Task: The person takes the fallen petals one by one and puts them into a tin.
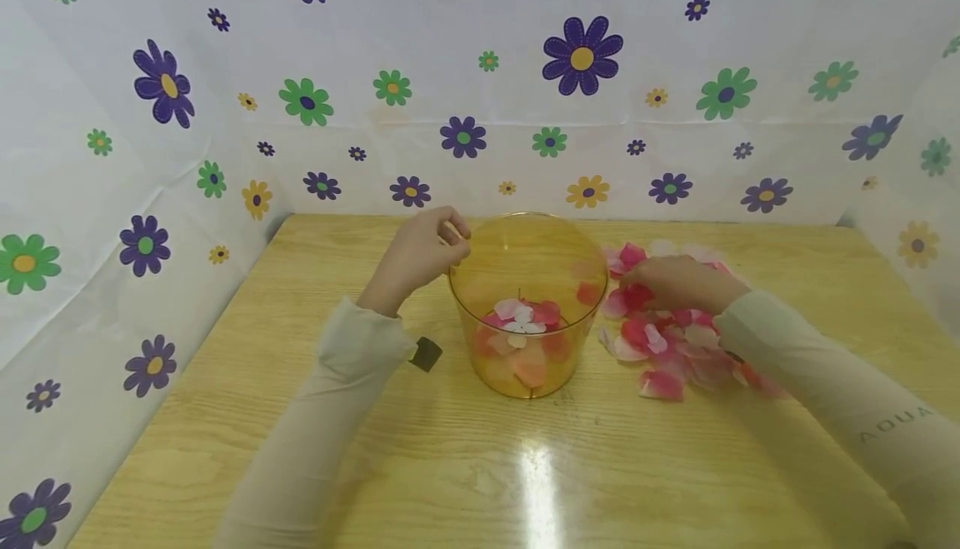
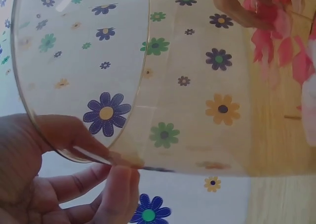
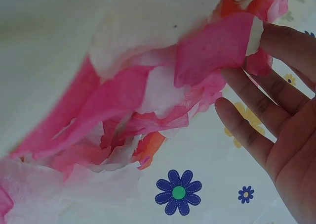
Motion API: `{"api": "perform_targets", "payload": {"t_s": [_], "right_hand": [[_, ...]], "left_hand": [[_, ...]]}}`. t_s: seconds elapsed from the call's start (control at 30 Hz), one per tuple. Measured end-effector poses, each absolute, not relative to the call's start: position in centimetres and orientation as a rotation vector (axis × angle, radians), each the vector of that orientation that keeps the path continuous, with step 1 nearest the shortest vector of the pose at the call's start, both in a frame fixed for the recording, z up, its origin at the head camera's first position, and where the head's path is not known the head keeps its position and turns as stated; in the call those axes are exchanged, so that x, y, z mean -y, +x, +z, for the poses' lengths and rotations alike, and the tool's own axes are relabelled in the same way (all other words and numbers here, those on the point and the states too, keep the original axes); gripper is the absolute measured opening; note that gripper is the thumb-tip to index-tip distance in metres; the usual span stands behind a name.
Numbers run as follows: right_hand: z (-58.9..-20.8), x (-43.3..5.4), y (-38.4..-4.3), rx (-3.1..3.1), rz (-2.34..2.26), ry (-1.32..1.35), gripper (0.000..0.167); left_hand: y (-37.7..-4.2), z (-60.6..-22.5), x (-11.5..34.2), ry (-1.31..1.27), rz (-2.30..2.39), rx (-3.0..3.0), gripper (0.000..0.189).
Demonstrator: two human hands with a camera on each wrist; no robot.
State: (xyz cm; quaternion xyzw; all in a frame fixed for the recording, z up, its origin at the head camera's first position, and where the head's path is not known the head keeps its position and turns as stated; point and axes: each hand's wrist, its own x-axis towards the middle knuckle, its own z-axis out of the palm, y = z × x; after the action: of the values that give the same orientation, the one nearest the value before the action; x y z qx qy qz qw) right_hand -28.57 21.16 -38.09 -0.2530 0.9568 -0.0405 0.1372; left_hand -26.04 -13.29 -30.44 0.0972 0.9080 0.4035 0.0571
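Note:
A see-through amber bucket (image 1: 495, 270) stands upright on the wooden table. Its rim is pinched on the left side between the thumb and fingers of my left hand (image 1: 420, 249), and the left wrist view shows that grip close up (image 2: 89, 184). Inside, at the bottom, lie pink, white and peach petals (image 1: 529, 366). To the bucket's right, my right hand (image 1: 686, 282) reaches into a loose heap of petals (image 1: 697, 349). In the right wrist view its fingertips pinch a pink petal (image 3: 215, 51) with a pale end; the other fingers are loosely spread.
The wooden table (image 1: 360, 466) reaches back to a white cloth (image 1: 480, 24) printed with flowers, which also hangs at both sides. A small dark square (image 1: 427, 355) sticks out at the left cuff. Petals spread close to the bucket's right wall.

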Motion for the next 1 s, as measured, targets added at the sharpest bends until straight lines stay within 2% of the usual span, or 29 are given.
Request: {"api": "perform_targets", "payload": {"t_s": [0.23, 0.43, 0.7, 1.0], "right_hand": [[-38.0, -21.3, -28.4, -2.756, -0.178, -0.663, 0.043], [-37.7, -21.4, -28.2, -2.764, -0.159, -0.699, 0.043], [-38.0, -21.6, -28.3, -2.764, -0.12, -0.792, 0.04], [-38.2, -21.7, -28.4, -2.773, -0.124, -0.743, 0.039]], "left_hand": [[-25.6, -32.0, 13.1, 0.193, 1.553, -2.594, 0.023], [-25.7, -33.0, 13.1, 0.156, 1.618, -2.457, 0.032], [-25.7, -33.5, 13.3, 0.205, 1.68, -2.382, 0.035], [-25.8, -33.4, 13.0, 0.299, 1.87, -2.358, 0.034]]}}
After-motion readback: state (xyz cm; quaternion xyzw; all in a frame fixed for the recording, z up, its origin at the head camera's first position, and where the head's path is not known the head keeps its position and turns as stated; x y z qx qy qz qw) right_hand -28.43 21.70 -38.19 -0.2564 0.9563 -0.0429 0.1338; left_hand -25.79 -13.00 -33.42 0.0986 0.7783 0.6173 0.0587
